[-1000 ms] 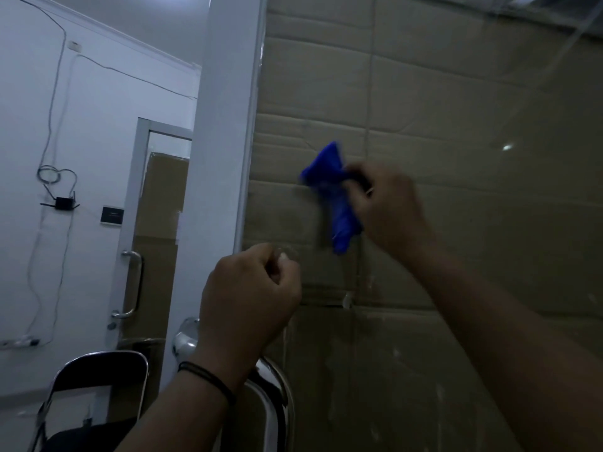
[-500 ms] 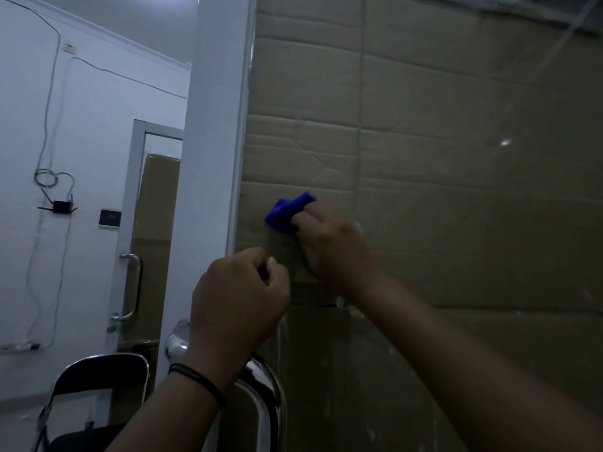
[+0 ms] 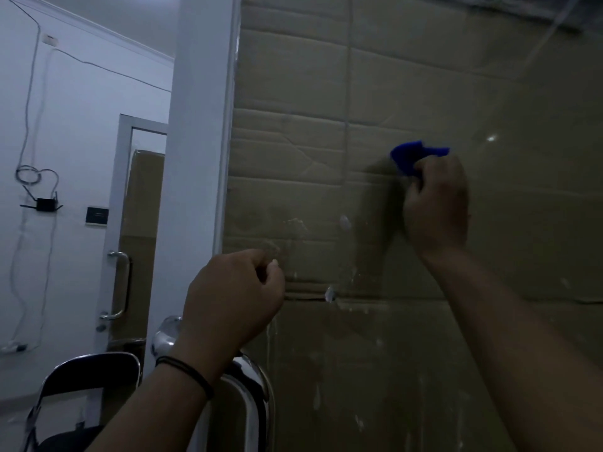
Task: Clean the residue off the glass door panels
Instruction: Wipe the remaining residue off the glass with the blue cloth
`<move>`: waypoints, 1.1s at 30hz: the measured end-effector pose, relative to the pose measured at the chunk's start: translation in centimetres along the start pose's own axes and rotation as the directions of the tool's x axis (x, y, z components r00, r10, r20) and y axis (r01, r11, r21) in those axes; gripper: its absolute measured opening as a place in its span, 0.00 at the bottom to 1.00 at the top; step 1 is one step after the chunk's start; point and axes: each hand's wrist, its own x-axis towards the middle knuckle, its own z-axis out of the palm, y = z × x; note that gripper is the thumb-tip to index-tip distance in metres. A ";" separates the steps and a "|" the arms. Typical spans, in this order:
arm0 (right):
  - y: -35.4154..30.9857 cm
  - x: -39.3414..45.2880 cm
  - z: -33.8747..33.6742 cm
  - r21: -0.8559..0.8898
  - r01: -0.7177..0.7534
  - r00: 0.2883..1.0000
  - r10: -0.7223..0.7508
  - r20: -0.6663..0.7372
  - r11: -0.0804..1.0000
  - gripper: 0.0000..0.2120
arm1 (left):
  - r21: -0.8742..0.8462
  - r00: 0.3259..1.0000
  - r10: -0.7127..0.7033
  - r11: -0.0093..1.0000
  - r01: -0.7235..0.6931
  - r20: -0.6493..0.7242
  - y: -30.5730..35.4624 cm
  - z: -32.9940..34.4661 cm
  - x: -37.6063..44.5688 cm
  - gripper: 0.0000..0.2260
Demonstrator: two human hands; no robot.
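Glass door panel [image 3: 424,93] fills right side of view, brown cardboard [image 3: 293,76] behind it, white residue specks [image 3: 329,293] across lower half. White door frame [image 3: 199,125] along its left edge, chrome handle [image 3: 251,386] at bottom. Black chair [image 3: 91,370] lower left, second door [image 3: 130,223] on far wall. Right hand [image 3: 435,207] curled round blue cloth [image 3: 414,156], pressing it on the glass up high. Left hand [image 3: 231,295] lower, near frame edge, fingers curled in a loose fist at the glass; can't tell if it's pinching anything. Black band [image 3: 186,370] on left wrist.
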 end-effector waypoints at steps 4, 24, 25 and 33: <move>-2.5 -3.7 1.9 0.017 0.052 0.992 -0.054 0.114 0.998 0.05 | -0.004 1.000 0.005 1.000 -0.005 -0.010 0.0 0.1 0.0 0.16; -2.4 -0.4 1.0 -0.007 0.078 0.997 -0.078 -0.011 0.997 0.07 | -0.019 0.994 -0.020 1.000 0.018 -0.104 -0.2 -0.2 -0.2 0.04; -2.7 -0.9 1.5 -0.037 0.122 0.992 -0.121 0.039 0.992 0.06 | -0.020 0.993 -0.021 1.000 0.018 -0.113 -0.2 -0.1 -0.2 0.04; -8.8 -11.3 3.0 0.316 0.464 0.779 -0.550 0.299 0.828 0.04 | -0.100 0.989 -0.037 0.995 0.023 -0.141 -0.5 -0.2 -0.2 0.07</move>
